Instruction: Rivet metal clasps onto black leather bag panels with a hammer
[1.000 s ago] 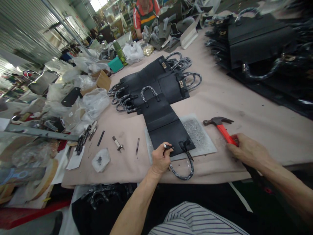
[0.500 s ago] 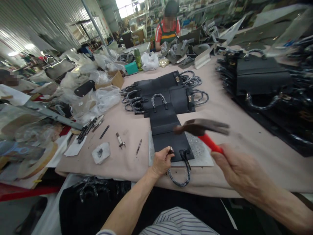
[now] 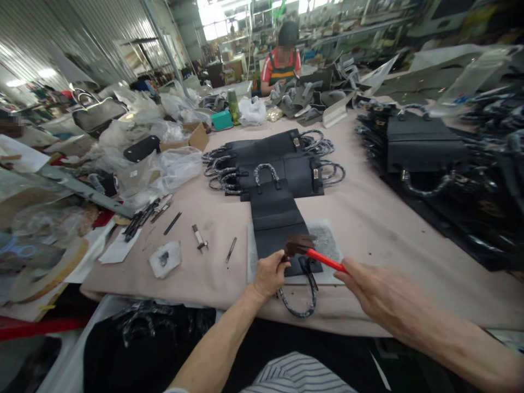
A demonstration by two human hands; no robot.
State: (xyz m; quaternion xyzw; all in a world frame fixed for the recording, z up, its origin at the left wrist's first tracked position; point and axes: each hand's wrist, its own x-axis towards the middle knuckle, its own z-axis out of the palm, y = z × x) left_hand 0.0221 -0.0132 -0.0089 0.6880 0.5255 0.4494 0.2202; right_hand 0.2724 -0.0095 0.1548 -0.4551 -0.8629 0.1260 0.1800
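Observation:
My right hand (image 3: 362,281) grips the red handle of a claw hammer (image 3: 325,260). The hammer's dark head is down at the fingertips of my left hand (image 3: 268,274). That left hand is closed in a pinch on a short metal piece, mostly hidden by the head, over the near part of a black leather bag panel (image 3: 276,218). Beneath the panel lies a pale slab (image 3: 332,232). One plastic-wrapped bag handle (image 3: 301,314) loops over the table's near edge; another stands at the panel's far end.
More black bag panels (image 3: 266,143) lie behind, with a larger stack (image 3: 426,142) at the right. Left of the slab are a thin metal rod (image 3: 231,249), a small metal tool (image 3: 199,238) and a whitish block (image 3: 165,259). A co-worker (image 3: 281,63) sits across the table.
The hammer has come down and left from above the panel to my left fingertips. My left hand keeps its pinch at the same spot on the panel. The view has tilted up slightly.

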